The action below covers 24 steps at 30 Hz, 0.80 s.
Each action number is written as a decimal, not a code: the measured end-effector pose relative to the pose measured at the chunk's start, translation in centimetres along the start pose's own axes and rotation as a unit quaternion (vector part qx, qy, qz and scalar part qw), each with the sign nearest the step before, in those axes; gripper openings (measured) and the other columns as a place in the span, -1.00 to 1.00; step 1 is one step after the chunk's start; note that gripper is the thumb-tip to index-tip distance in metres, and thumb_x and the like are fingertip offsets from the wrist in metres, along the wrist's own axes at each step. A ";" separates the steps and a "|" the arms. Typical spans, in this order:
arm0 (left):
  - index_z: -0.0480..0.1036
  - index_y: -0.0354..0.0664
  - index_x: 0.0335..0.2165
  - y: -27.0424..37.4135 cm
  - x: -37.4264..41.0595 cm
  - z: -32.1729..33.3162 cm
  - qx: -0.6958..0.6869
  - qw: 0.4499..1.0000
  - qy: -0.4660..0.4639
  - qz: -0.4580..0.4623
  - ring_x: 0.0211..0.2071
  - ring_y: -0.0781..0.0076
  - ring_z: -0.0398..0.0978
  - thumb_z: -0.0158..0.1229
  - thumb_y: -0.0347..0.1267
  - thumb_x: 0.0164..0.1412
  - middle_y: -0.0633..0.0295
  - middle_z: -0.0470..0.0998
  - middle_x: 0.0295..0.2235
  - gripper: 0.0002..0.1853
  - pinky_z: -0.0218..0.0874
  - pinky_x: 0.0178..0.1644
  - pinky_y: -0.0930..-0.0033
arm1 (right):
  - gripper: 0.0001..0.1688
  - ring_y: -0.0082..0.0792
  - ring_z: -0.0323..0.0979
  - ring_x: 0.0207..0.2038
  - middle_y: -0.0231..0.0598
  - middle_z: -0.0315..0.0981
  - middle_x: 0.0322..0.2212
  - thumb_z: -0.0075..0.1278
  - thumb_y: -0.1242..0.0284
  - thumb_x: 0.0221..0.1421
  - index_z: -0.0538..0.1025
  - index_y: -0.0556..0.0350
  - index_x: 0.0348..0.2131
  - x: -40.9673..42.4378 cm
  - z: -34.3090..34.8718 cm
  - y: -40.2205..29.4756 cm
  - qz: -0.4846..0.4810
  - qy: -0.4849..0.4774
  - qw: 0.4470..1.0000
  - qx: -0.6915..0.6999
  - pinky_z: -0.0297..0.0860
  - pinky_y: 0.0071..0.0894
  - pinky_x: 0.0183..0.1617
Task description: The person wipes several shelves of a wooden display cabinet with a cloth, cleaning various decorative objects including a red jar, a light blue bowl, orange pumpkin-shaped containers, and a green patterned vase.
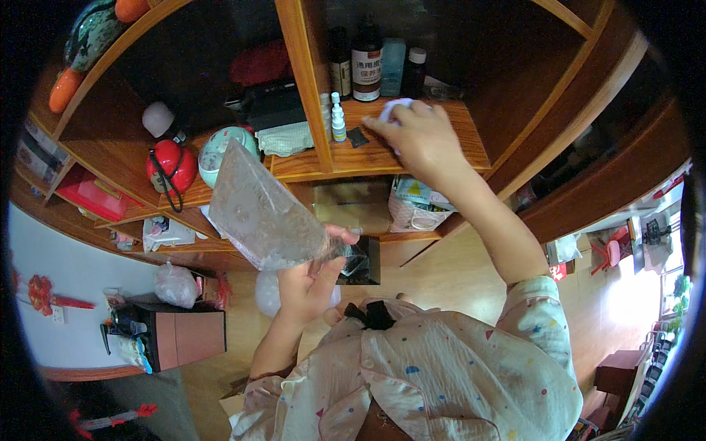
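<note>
My left hand (311,284) grips the narrow end of a clear plastic bag or wrapper (259,209), whose wide part spreads up and left before the cabinet. My right hand (422,135) presses a pale lilac cloth (394,110) onto the wooden shelf (441,132), most of the cloth hidden under the fingers. Left of that hand lie a small dark packet (358,137) and a white dropper bottle (337,118), which stands upright by the divider. Behind are a large dark bottle with a white label (367,69), a translucent blue bottle (392,66) and a dark bottle with a white cap (415,71).
A wooden divider (306,82) separates the shelf from a compartment with a red case (171,165), a mint-green round container (226,151) and a folded white cloth (285,138). Below stand a patterned bag (413,212) and a black box (367,262).
</note>
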State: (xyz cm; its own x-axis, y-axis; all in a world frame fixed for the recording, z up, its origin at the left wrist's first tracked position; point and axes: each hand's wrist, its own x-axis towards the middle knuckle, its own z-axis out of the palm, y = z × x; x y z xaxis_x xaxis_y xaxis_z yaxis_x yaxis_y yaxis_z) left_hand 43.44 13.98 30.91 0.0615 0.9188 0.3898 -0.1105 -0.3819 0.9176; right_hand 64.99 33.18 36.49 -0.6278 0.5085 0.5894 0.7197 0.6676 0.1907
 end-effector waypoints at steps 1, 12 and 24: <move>0.30 -0.39 0.04 -0.1 0.0 0.1 -0.009 1.000 -0.002 -0.001 0.05 0.11 0.49 0.09 -0.49 0.33 -0.02 0.52 -0.08 -0.65 0.16 0.33 -0.06 | -0.55 -0.15 0.44 -0.06 -0.27 0.53 -0.16 0.00 0.41 0.15 0.61 -0.28 0.03 0.2 0.2 -0.5 -0.019 -0.030 0.999 -0.001 0.31 -0.06 -0.04; 0.35 -0.39 0.01 -0.9 -0.5 1.0 -0.055 0.998 -0.029 -0.023 0.08 0.21 0.46 0.09 -0.56 0.31 0.05 0.49 -0.03 -0.69 0.18 0.29 0.12 | -0.63 -0.18 0.46 -0.04 -0.24 0.51 -0.16 -0.02 0.41 0.21 0.60 -0.14 -0.01 -2.6 -1.5 7.0 0.107 -0.118 0.950 -0.269 0.35 -0.04 -0.06; 0.36 -0.39 -0.02 -0.8 -0.8 0.8 -0.045 0.998 -0.040 -0.009 0.08 0.20 0.45 0.07 -0.60 0.30 0.04 0.46 -0.02 -0.73 0.16 0.30 0.12 | -0.63 0.06 0.43 0.06 -0.07 0.55 -0.01 0.07 0.45 0.14 0.62 0.04 -0.05 -3.5 0.7 3.1 0.034 -0.068 0.972 0.220 0.33 0.00 0.20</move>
State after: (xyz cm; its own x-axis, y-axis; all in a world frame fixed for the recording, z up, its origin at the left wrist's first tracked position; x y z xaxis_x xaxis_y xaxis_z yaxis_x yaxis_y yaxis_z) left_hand 44.27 13.42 29.93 0.1426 0.9133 0.3816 -0.1970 -0.3516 0.9152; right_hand 69.22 33.84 34.42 -0.6380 0.6071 0.4737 0.5832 0.7827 -0.2175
